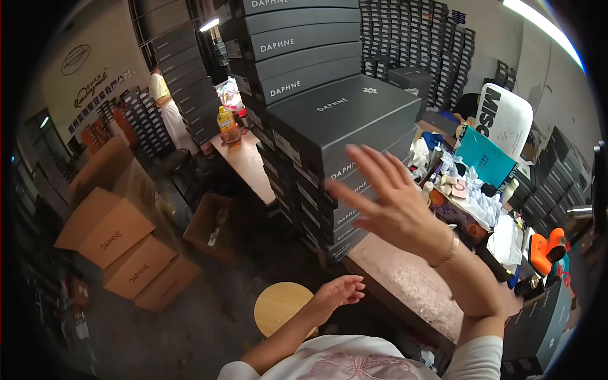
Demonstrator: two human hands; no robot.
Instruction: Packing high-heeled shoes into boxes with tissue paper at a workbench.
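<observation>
My right hand (399, 209) is raised with its fingers spread, in front of a tall stack of dark grey shoeboxes (370, 136). Nothing is in it, and the fingers look slightly blurred. Whether its fingertips touch the boxes I cannot tell. Lower down, my left hand (341, 293) hangs in the air between a round wooden stool (283, 307) and the table edge. Its fingers are loosely bent and a little apart, with nothing seen in them. A second, higher column of shoeboxes (304, 54) rises directly behind the nearer stack.
The worn tabletop (411, 285) carries the boxes. At its right lie white crumpled paper, a teal bag (484, 158) and an orange tool (540, 253). Brown cartons (139, 272) stand on the floor at left. A person (166, 104) stands far back; another sits behind the table.
</observation>
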